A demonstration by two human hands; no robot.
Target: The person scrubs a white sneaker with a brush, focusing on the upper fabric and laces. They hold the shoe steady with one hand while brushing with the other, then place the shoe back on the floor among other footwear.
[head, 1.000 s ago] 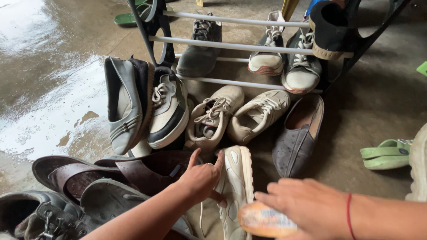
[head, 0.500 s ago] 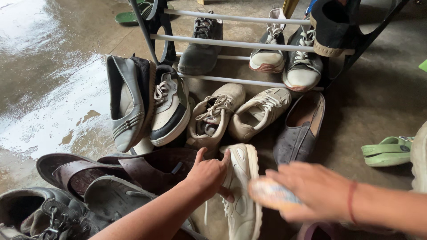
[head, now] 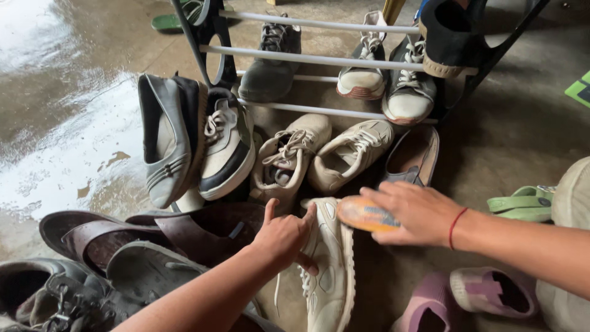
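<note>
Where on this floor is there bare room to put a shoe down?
Bare concrete lies right of the black shoe rack, above the green sandal. The wet floor left of the grey slip-on shoe is open too. Around the left hand and right hand, shoes crowd together.
</note>
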